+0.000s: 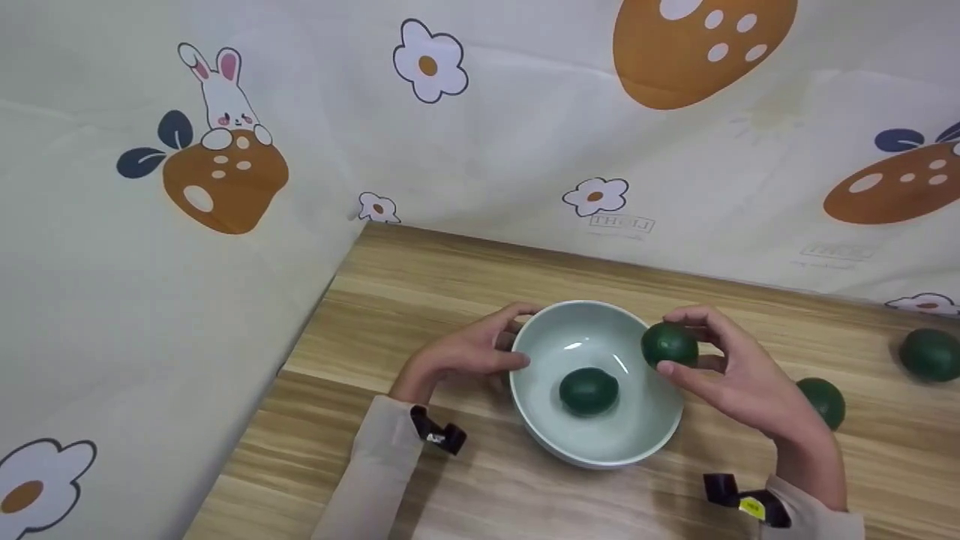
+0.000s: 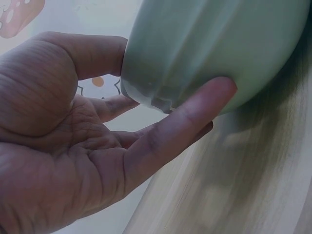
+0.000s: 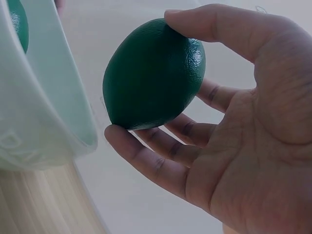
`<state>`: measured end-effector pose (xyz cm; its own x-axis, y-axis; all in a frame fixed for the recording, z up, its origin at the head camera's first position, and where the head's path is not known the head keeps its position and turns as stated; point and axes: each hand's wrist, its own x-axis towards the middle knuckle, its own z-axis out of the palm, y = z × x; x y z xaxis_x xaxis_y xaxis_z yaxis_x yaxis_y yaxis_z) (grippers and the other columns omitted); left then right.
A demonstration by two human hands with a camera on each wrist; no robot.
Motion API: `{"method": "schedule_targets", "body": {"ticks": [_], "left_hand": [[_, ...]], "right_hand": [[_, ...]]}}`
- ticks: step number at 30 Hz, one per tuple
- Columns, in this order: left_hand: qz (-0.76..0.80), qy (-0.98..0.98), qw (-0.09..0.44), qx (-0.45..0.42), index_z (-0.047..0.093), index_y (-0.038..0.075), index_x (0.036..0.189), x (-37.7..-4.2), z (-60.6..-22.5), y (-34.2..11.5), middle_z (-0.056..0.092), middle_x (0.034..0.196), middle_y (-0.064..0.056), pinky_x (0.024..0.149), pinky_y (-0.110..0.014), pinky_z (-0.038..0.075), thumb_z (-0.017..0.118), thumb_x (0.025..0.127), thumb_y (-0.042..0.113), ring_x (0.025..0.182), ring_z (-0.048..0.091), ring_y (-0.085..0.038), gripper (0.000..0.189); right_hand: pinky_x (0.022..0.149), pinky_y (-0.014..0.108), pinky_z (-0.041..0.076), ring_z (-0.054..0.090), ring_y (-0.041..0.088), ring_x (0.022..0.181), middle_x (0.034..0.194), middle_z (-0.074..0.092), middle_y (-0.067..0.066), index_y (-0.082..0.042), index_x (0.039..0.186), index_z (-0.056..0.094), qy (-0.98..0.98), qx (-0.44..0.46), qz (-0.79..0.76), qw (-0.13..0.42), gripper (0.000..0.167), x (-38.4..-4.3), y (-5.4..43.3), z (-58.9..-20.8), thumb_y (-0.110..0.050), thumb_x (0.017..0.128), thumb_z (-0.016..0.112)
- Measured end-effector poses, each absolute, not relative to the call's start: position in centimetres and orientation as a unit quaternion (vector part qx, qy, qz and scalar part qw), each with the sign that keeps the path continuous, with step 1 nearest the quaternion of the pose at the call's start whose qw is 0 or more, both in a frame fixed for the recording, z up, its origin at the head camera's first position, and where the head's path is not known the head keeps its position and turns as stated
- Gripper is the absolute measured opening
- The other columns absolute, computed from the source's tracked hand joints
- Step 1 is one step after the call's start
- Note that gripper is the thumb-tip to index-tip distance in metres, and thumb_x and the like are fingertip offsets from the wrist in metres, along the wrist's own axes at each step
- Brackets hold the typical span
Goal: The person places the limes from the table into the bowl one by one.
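A pale green bowl [image 1: 592, 454] stands on the wooden table with one dark green lime [image 1: 589, 391] lying inside. My left hand [image 1: 480, 346] holds the bowl's left side, its thumb at the rim; in the left wrist view, its fingers reach along the ribbed outer wall [image 2: 195, 53]. With thumb and fingertips, my right hand [image 1: 739, 375] pinches a second lime [image 1: 670, 346] at the bowl's right rim. The right wrist view shows this glossy lime [image 3: 153, 78] beside the bowl wall [image 3: 63, 87], apart from the palm.
Another lime [image 1: 823, 403] sits on the table behind my right wrist, partly hidden by it. Farther right is one more lime [image 1: 930, 355]. A printed cloth [image 1: 487, 150] with flowers and strawberries hangs along the table's back and left edges.
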<state>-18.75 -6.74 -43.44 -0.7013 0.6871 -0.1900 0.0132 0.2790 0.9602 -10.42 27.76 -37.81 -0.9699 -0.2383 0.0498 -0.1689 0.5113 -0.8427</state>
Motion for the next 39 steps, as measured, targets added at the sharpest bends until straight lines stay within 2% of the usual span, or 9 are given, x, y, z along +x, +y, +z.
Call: {"method": "schedule_targets", "body": {"ticks": [6, 13, 21, 24, 30, 39], "left_hand": [[0.56, 0.728, 0.31, 0.244, 0.034, 0.017, 0.163, -18.8, -43.4, -6.7, 0.05, 0.151, -0.026, 0.099, -0.04, 0.062, 0.063, 0.097, -0.002, 0.137, 0.06, -0.04, 0.074], [0.571, 0.72, 0.31, 0.245, 0.034, 0.015, 0.162, -18.6, -43.3, -6.7, 0.05, 0.15, -0.028, 0.103, -0.043, 0.06, 0.063, 0.097, -0.003, 0.137, 0.06, -0.041, 0.074], [0.572, 0.72, 0.309, 0.244, 0.034, 0.015, 0.162, -18.7, -43.5, -6.7, 0.05, 0.15, -0.027, 0.104, -0.044, 0.06, 0.063, 0.096, -0.004, 0.137, 0.06, -0.041, 0.075], [0.57, 0.721, 0.307, 0.248, 0.034, 0.013, 0.162, -18.7, -43.4, -6.7, 0.049, 0.151, -0.029, 0.104, -0.044, 0.06, 0.063, 0.097, -0.004, 0.137, 0.059, -0.042, 0.074], [0.571, 0.719, 0.308, 0.247, 0.034, 0.014, 0.163, -18.7, -43.3, -6.8, 0.05, 0.151, -0.029, 0.105, -0.045, 0.06, 0.063, 0.097, -0.003, 0.138, 0.059, -0.042, 0.074], [0.572, 0.714, 0.315, 0.252, 0.033, 0.018, 0.163, -18.7, -43.4, -6.9, 0.05, 0.151, -0.027, 0.096, -0.042, 0.063, 0.063, 0.097, -0.002, 0.135, 0.06, -0.039, 0.075]], "right_hand": [[0.09, 0.022, 0.06, 0.06, 0.007, 0.117, 0.137, 0.062, 0.007, -0.014, 0.141, 0.056, 0.884, -0.119, -0.451, 0.038, 0.054, -10.3, 27.4, -37.6, -0.023, 0.094, 0.082], [0.091, 0.025, 0.059, 0.062, 0.01, 0.115, 0.133, 0.065, 0.004, -0.017, 0.14, 0.058, 0.9, -0.134, -0.415, 0.024, 0.055, -10.2, 26.6, -37.3, -0.025, 0.092, 0.084], [0.095, 0.052, 0.062, 0.061, 0.024, 0.117, 0.13, 0.065, 0.005, -0.013, 0.137, 0.059, 0.904, -0.155, -0.397, 0.026, 0.056, -10.1, 25.3, -37.0, -0.023, 0.09, 0.086], [0.096, 0.058, 0.061, 0.062, 0.027, 0.118, 0.13, 0.064, 0.006, -0.012, 0.136, 0.059, 0.904, -0.163, -0.394, 0.024, 0.055, -10.0, 24.8, -37.0, -0.019, 0.089, 0.087], [0.096, 0.057, 0.061, 0.062, 0.027, 0.117, 0.131, 0.063, 0.008, -0.013, 0.135, 0.06, 0.91, -0.173, -0.376, 0.018, 0.055, -10.0, 24.3, -36.9, -0.015, 0.087, 0.087], [0.099, 0.06, 0.06, 0.063, 0.03, 0.118, 0.134, 0.062, 0.012, -0.012, 0.136, 0.062, 0.923, -0.157, -0.351, 0.019, 0.056, -9.9, 24.3, -36.7, -0.012, 0.086, 0.087]]}}
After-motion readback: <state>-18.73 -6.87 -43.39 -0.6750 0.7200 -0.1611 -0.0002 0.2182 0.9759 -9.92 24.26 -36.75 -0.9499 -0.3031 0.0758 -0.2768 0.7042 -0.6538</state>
